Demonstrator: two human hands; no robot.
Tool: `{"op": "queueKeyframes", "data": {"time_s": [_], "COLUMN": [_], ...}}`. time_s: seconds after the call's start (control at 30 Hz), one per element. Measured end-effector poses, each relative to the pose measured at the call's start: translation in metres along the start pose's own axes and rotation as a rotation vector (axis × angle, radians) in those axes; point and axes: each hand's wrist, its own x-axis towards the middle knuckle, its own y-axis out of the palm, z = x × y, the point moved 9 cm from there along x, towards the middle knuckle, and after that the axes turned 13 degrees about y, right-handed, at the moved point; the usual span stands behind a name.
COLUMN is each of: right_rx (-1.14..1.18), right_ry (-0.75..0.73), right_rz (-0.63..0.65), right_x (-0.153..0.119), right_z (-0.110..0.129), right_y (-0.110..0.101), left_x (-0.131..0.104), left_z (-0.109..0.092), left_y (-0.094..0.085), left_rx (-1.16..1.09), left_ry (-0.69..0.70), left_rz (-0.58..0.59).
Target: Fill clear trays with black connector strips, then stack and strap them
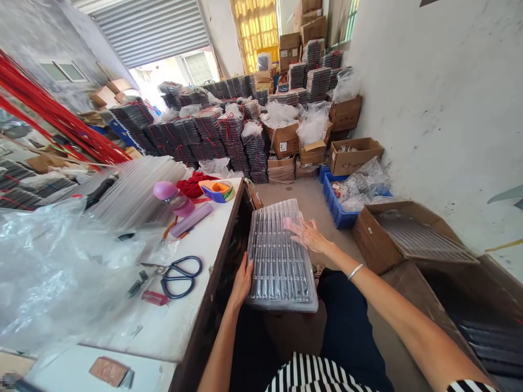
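Observation:
A stack of clear plastic blister trays (278,267) with long narrow slots rests over my lap, beside the table edge. Dark slim pieces show through the slots. My left hand (244,280) grips the stack's left edge, its thumb lying along the side. Over the upper right of the top tray is my right hand (309,235), its fingers stretched and spread. A pink spot, perhaps a finger cover, shows at its fingertips. Whether those fingers touch the tray or hover just above it, I cannot tell.
On the white table (220,228) at left lie black-handled scissors (180,275), a tape dispenser (218,190), a purple roll (192,220) and plastic film (61,272). Cardboard boxes (376,234) and a blue crate (337,204) stand at right. Tied tray stacks (232,139) fill the back.

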Motion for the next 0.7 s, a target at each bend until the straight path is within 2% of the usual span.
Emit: {"op": "queueKeyframes", "data": {"time_s": [0.3,0.43,0.7], "right_rx": [-0.038,-0.039,-0.029], "right_ry": [0.025,-0.025,-0.011], "right_rz": [-0.085,-0.085,-0.061], "right_x": [0.001,0.009,0.023], "right_z": [0.004,0.013,0.018], "right_y": [-0.004,0.002,0.014], "left_x": [0.000,0.000,-0.001], "left_z": [-0.001,-0.002,-0.001], "left_y": [-0.001,-0.002,-0.001], "left_rx": [0.001,0.005,0.003], "left_ry": [-0.003,-0.001,-0.006], "left_rz": [-0.002,-0.003,-0.006]}}
